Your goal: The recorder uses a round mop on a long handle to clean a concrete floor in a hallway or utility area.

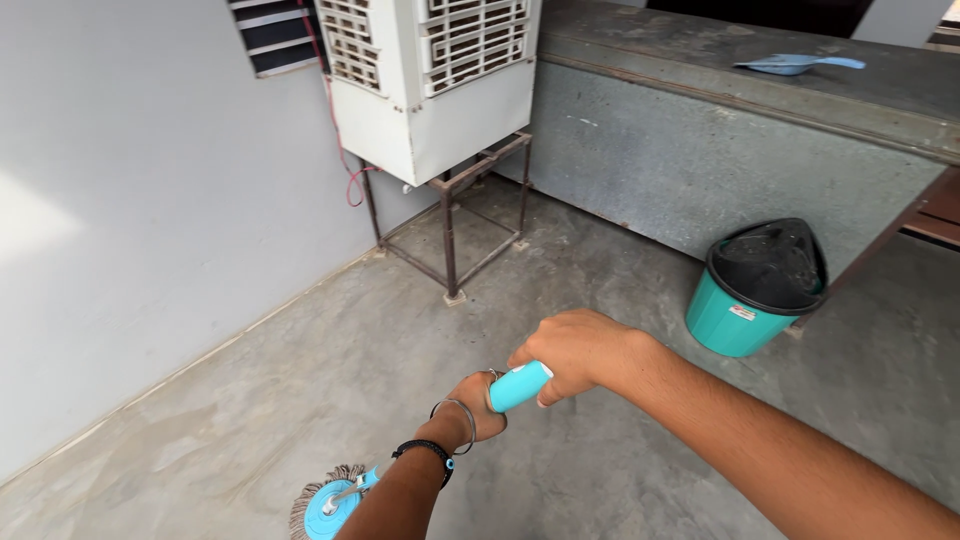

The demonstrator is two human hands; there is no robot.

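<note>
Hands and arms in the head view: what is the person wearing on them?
Both forearms are bare, with no sleeves in view. The left hand has a thin metal bangle at the wrist and, just behind it, a black band with a small blue bead. The right hand shows no gloves or wristwear.

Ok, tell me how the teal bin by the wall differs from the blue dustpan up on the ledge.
The bin stands on the floor, tilted against the wall; the dustpan lies flat on the ledge. The bin is deep, round and teal with a black lid; the dustpan is shallow, pale blue, with a handle and no lid. The bin looks far bulkier than the dustpan. Both look like plastic.
</note>
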